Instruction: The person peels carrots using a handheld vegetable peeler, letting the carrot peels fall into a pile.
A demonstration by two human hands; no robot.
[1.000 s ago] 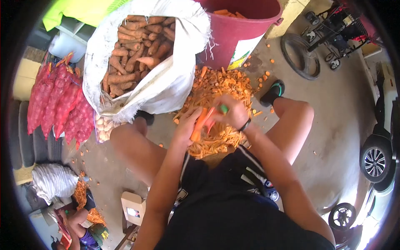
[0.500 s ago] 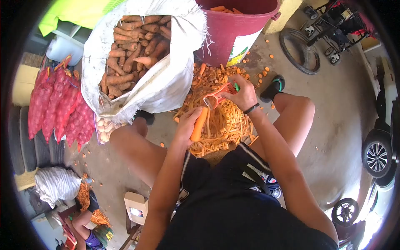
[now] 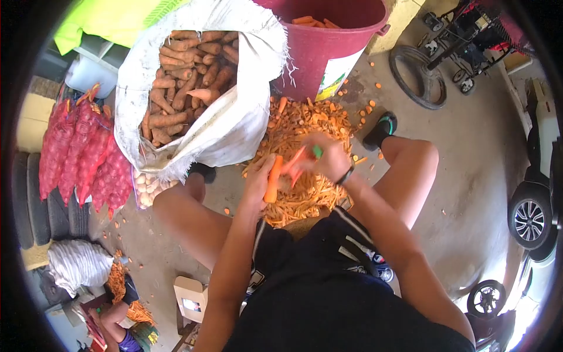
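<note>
here, carrot point(image 3: 271, 179): a smooth, bright orange taper, held nearly upright between the person's knees, just over the heap of peelings; its top end pokes above the fingers
left hand point(image 3: 257, 180): wrapped closed around the carrot's lower half
right hand point(image 3: 329, 158): fist closed on the peeler, with a dark wristband point(image 3: 346, 175) round the wrist
peeler point(image 3: 298, 161): orange plastic frame with a green tip at the handle end; its head sits at the upper part of the carrot, but blur hides the exact contact
peelings point(image 3: 305, 120): a loose, stringy mound of thin orange ribbons and stubby offcuts, spread on the floor from the bucket's foot towards the person's lap
sack point(image 3: 234, 123): coarse white woven plastic, frayed at the rim, mouth rolled open, left of the mound and touching it
unpeeled carrots point(image 3: 182, 76): dull, earthy brown-orange, knobbly, piled inside the sack
bucket point(image 3: 328, 44): smooth maroon plastic, round, with a pale label; peeled orange pieces show at its rim
mesh bags point(image 3: 82, 146): red netting, bulging and lumpy, stacked left of the sack
floor point(image 3: 469, 176): grey concrete, matte, dotted with small orange bits
tyre point(image 3: 419, 76): black rubber ring lying flat, well apart at the upper right
</note>
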